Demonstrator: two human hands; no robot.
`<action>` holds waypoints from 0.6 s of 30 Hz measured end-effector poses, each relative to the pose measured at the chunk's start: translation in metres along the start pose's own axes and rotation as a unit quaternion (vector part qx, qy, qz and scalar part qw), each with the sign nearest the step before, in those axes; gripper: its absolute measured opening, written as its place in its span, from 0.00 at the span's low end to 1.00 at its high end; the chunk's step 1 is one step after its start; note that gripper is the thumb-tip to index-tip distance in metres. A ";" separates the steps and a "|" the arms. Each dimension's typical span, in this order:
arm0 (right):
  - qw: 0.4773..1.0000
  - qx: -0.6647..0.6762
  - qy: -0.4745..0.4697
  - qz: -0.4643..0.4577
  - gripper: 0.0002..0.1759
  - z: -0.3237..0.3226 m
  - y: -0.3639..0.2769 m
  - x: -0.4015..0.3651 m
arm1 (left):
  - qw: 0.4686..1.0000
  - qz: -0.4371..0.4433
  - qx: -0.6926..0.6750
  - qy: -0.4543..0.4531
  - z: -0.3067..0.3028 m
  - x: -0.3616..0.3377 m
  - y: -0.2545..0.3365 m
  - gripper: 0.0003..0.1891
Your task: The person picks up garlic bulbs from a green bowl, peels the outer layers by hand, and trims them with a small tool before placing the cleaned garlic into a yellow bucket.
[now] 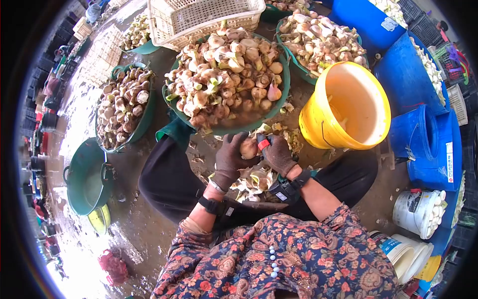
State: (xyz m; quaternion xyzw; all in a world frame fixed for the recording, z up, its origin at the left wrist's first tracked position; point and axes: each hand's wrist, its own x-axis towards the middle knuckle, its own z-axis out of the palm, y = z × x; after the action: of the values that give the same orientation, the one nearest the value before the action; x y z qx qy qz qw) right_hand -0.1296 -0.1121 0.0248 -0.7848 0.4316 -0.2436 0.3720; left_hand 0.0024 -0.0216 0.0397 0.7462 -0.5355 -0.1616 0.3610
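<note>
My left hand (232, 157), in a dark glove, is closed around a brownish bulb (249, 148). Beside it, my right hand (278, 154), gloved too, is closed on a small tool with a red part (263, 144), held against the bulb's right side. Any blade is hidden. Just beyond my hands stands a green tub (285, 94) heaped with brown bulbs (224, 74), with murky water near its front edge. Pale peelings (254, 183) lie below my hands, between my legs.
A yellow bucket (311, 119) stands to the right, with blue containers (408, 70) beyond it. More bulbs fill a tub (122, 107) on the left, near an upright green tub (85, 174). A white crate (206, 30) sits behind the central tub.
</note>
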 end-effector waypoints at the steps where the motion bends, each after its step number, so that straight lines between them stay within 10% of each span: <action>1: 1.000 0.002 0.001 0.000 0.20 0.001 0.005 -0.002 | 1.000 0.015 0.019 -0.005 0.000 -0.001 0.000 0.38; 5: 0.971 0.205 -0.088 0.084 0.15 0.017 0.040 -0.008 | 0.998 0.052 -0.036 -0.017 -0.004 0.002 -0.009 0.36; 9: 0.784 0.549 -0.157 0.245 0.14 -0.016 0.013 -0.017 | 0.900 -0.113 -0.403 -0.123 -0.019 0.001 0.009 0.25; 13: 0.653 0.645 -0.194 0.347 0.19 -0.017 0.007 -0.011 | 0.854 -0.020 -0.516 -0.062 0.028 -0.014 -0.009 0.34; 15: 0.502 0.804 -0.296 0.117 0.22 -0.006 0.024 -0.009 | 0.946 -0.039 -0.312 -0.082 0.029 -0.007 -0.012 0.46; 17: 0.809 0.558 -0.146 0.116 0.19 -0.012 0.021 -0.014 | 0.993 0.055 -0.095 0.038 0.015 -0.003 -0.012 0.52; 18: 0.808 0.559 -0.146 0.115 0.19 -0.006 0.033 -0.012 | 0.989 0.071 -0.101 0.076 0.000 0.005 0.009 0.43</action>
State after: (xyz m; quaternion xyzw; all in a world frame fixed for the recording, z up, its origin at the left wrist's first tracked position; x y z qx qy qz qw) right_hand -0.1564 -0.1155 0.0016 -0.4118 0.2487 -0.2805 0.8306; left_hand -0.0021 -0.0274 0.0473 0.6761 -0.5392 -0.1316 0.4847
